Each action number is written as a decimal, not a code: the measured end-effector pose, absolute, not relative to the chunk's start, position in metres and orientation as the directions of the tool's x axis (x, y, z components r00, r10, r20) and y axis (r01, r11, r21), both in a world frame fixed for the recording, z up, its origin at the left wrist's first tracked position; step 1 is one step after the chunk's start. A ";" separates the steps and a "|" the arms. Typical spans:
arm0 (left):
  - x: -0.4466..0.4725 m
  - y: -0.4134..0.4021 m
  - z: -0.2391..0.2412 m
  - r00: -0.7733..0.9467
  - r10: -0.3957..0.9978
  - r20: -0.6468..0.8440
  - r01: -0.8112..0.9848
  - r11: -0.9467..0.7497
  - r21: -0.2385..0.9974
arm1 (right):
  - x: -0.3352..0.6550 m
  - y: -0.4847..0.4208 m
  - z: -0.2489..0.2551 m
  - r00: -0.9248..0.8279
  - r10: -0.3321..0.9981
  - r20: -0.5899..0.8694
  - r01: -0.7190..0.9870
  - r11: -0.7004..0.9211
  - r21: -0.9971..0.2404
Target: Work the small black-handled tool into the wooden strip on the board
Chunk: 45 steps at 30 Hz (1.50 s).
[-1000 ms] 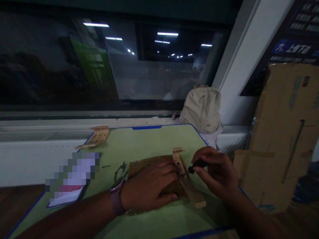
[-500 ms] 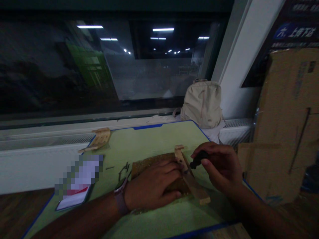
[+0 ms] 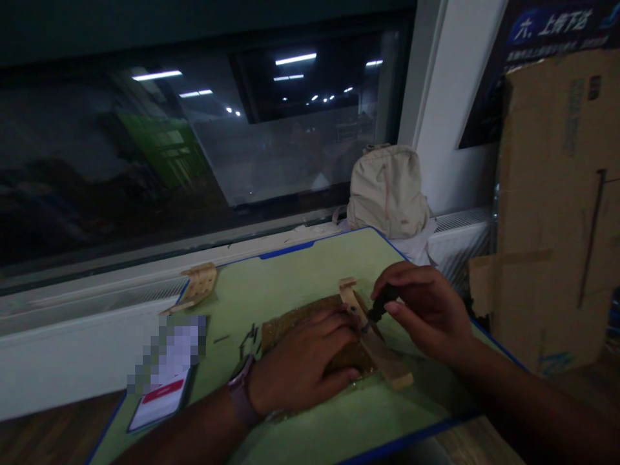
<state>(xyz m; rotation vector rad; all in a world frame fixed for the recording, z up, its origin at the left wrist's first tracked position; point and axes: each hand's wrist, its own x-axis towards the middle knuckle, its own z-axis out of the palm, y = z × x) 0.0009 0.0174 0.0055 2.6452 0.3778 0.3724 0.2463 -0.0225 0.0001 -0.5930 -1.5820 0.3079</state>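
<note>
At the worktop's [image 3: 290, 271] far left edge lies a pale wooden piece [image 3: 196, 287], and a few small dark pins [image 3: 249, 336] are scattered nearer the middle. The left hand [image 3: 305, 365] lies flat and open, palm down on a brown pad [image 3: 290, 320], its fingertips against a wooden strip [image 3: 387, 368]. The right hand [image 3: 426, 310] is pinched shut around a small dark-handled tool [image 3: 380, 309], whose tip meets the strip.

The tip sits just beside the left fingertips, so a slip off the wood would likely jab them. The loose pins could roll away if knocked.

The strip is pale, narrow and flat. It runs diagonally along the pad's right edge, with a short cross-piece at its far end.
</note>
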 end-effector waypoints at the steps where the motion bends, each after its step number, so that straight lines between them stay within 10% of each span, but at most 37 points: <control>1: 0.001 0.018 0.006 0.926 0.320 0.200 0.199 -0.865 0.460 | 0.247 -0.021 -0.001 0.008 0.514 0.858 0.219 0.836 -0.503; 5: 0.001 0.018 0.006 0.923 0.326 0.206 0.200 -0.861 0.467 | 0.251 -0.019 -0.002 -0.024 0.409 0.912 0.354 0.857 -0.375; 14: 0.001 0.017 0.006 0.925 0.314 0.214 0.191 -0.872 0.451 | 0.247 -0.024 0.000 -0.032 0.553 0.832 0.195 0.820 -0.538; 21: 0.000 0.017 0.004 0.924 0.322 0.206 0.202 -0.868 0.453 | 0.252 -0.020 0.002 -0.066 0.408 0.910 0.345 0.866 -0.363; 45: 0.001 0.017 0.005 0.924 0.330 0.191 0.214 -0.863 0.457 | 0.246 -0.024 -0.003 -0.002 0.559 0.829 0.311 0.788 -0.531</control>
